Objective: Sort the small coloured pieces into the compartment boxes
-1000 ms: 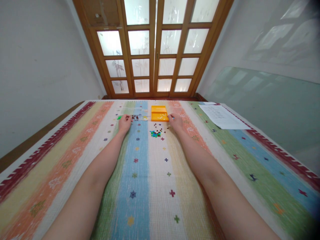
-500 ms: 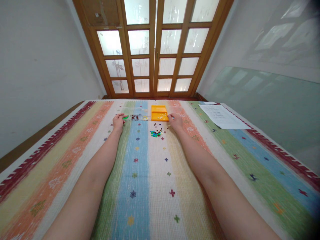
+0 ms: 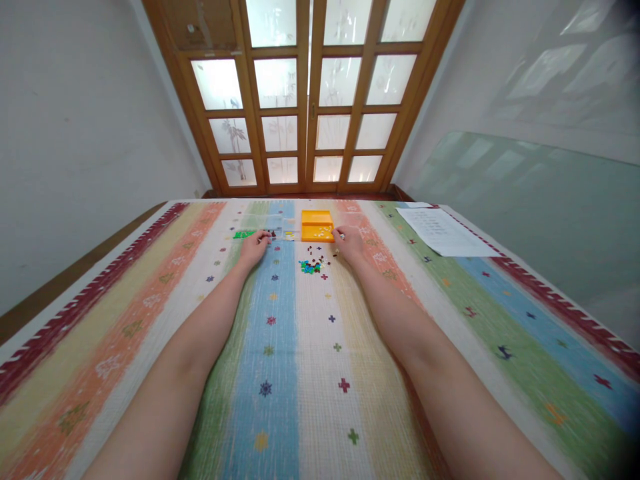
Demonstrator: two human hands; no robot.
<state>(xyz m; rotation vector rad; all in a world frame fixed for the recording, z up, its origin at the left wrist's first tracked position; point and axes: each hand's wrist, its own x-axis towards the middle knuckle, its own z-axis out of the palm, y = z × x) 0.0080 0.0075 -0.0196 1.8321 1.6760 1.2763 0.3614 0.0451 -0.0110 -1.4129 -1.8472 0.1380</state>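
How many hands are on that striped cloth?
2: the left hand near the green pieces, the right hand beside the orange tray. None seems hidden.

Paper sheet (image 3: pixel 443 231); glazed wooden doors (image 3: pixel 305 100)

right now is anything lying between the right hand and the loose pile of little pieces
Nothing visible does. Only bare striped cloth separates the right hand from the pile of pieces; the orange tray lies beyond both, off that line.

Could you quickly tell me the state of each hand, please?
Left hand: at the clear tray; grip cannot be told.
Right hand: beside the orange tray; grip cannot be told.
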